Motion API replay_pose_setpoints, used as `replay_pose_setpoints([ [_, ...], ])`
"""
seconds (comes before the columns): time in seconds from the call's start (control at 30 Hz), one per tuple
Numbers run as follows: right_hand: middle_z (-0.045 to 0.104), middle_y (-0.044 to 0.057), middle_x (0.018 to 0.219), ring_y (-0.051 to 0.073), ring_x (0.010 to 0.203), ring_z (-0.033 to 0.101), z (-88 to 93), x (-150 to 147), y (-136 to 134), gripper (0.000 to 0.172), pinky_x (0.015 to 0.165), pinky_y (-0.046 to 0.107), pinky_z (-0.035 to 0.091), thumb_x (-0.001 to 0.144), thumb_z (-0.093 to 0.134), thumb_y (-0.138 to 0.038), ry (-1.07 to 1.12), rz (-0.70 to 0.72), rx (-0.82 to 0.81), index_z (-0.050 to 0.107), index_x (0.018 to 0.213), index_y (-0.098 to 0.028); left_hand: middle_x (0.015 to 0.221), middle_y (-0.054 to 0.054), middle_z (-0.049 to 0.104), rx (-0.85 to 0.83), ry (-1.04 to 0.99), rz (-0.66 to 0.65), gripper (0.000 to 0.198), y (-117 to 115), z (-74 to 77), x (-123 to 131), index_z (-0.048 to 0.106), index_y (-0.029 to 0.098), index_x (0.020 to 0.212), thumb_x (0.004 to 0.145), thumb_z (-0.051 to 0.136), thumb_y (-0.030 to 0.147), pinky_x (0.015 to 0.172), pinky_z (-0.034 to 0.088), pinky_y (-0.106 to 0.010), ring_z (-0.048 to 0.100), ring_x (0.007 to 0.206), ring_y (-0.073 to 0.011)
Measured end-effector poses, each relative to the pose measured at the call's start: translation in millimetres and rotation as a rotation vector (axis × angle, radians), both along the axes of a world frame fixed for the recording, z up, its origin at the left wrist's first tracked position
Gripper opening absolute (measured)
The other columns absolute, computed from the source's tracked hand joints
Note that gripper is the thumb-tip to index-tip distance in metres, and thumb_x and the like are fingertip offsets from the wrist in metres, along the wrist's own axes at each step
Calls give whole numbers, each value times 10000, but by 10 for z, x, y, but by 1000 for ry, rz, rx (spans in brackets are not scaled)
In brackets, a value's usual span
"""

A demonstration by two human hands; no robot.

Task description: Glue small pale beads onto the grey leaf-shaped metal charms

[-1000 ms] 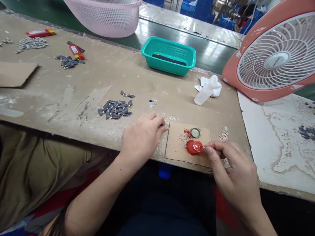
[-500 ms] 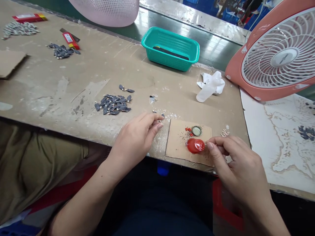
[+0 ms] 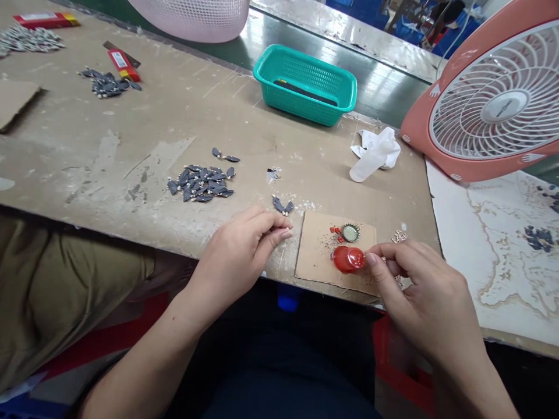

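My left hand (image 3: pixel 240 259) rests at the table's front edge, fingertips curled together and nothing visible in them. Just beyond it lie two dark grey leaf-shaped charms (image 3: pixel 282 205). A larger heap of these charms (image 3: pixel 201 185) sits further left. My right hand (image 3: pixel 419 288) pinches a thin pin (image 3: pixel 365 256), its tip at a red plastic cap (image 3: pixel 348 259). That cap stands on a cardboard square (image 3: pixel 336 251), beside a metal bottle cap (image 3: pixel 350 233) and red bits (image 3: pixel 335 231). Small pale beads (image 3: pixel 399 236) lie right of the square.
A teal plastic basket (image 3: pixel 305 87) stands behind my hands, and a pink mesh basket (image 3: pixel 192 17) sits at the far edge. A salmon-pink fan (image 3: pixel 489 105) stands at the right, near a white plastic bottle and cloth (image 3: pixel 374 155). More charms (image 3: pixel 107 84) lie at the left.
My left hand has drawn back toward me, uncovering the two charms on the table. My right hand stays at the red cap. The view has shifted slightly.
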State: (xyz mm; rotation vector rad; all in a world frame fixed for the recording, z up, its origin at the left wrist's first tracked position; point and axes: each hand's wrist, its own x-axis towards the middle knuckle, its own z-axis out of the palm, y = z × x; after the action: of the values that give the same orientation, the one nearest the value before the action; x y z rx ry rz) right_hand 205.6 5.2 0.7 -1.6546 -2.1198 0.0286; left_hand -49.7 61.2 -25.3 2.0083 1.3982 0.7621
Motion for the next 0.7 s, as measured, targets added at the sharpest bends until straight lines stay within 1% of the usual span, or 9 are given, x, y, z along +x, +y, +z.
replay_pose_setpoints([
  [0.2, 555, -16, 708, 134, 663, 529, -3, -16, -1, 145, 612, 284, 411, 989, 612, -281, -21, -8, -3, 664, 871, -215, 980, -30, 749, 13, -4, 11, 135, -12, -15, -2, 718, 202, 961, 1007, 601, 250, 840, 519, -305, 692, 943, -203],
  [0.3, 570, -12, 713, 134, 662, 535, 11, -14, -9, 139, 621, 284, 422, 987, 615, -278, -11, -9, 10, 665, 874, -214, 972, -26, 758, 31, -20, 17, 130, -21, -21, -5, 723, 209, 955, 1001, 609, 250, 835, 527, -305, 696, 936, -203],
  [0.4, 569, -18, 711, 121, 657, 526, 49, -4, -31, 123, 630, 274, 428, 981, 628, -272, 29, -27, 52, 667, 880, -215, 938, -8, 764, 40, -97, 29, 104, -51, -7, -1, 734, 214, 949, 986, 640, 234, 810, 528, -279, 702, 887, -180],
  [0.47, 540, -27, 682, 118, 642, 524, 78, 6, -57, 126, 618, 272, 421, 977, 637, -276, 67, -51, 62, 669, 868, -221, 910, 7, 767, 10, -187, 32, 78, -87, 13, 11, 745, 216, 954, 970, 669, 221, 776, 530, -253, 702, 843, -157],
  [0.53, 545, -29, 666, 119, 620, 535, 97, 20, -96, 139, 593, 274, 422, 973, 648, -299, 147, -96, 28, 681, 855, -232, 903, 15, 779, -44, -294, 28, 64, -132, 38, 33, 759, 219, 955, 956, 695, 217, 754, 534, -230, 707, 830, -140],
  [0.57, 575, -24, 676, 123, 616, 549, 101, 28, -119, 144, 583, 275, 430, 971, 654, -318, 212, -130, -6, 691, 857, -238, 905, 17, 786, -80, -348, 26, 60, -156, 50, 47, 766, 220, 951, 950, 706, 217, 747, 539, -220, 712, 830, -135],
  [0.63, 665, -3, 752, 139, 636, 594, 93, 47, -166, 139, 551, 275, 449, 965, 668, -358, 379, -209, -93, 716, 892, -250, 890, 18, 798, -163, -462, 26, 56, -203, 75, 80, 781, 225, 945, 935, 726, 222, 709, 550, -203, 717, 795, -127],
  [0.7, 711, 22, 835, 166, 689, 640, 74, 65, -208, 141, 507, 271, 453, 960, 674, -384, 562, -265, -168, 725, 935, -255, 865, 20, 805, -257, -573, 31, 61, -244, 99, 118, 796, 235, 944, 918, 743, 220, 665, 559, -190, 716, 748, -121],
])
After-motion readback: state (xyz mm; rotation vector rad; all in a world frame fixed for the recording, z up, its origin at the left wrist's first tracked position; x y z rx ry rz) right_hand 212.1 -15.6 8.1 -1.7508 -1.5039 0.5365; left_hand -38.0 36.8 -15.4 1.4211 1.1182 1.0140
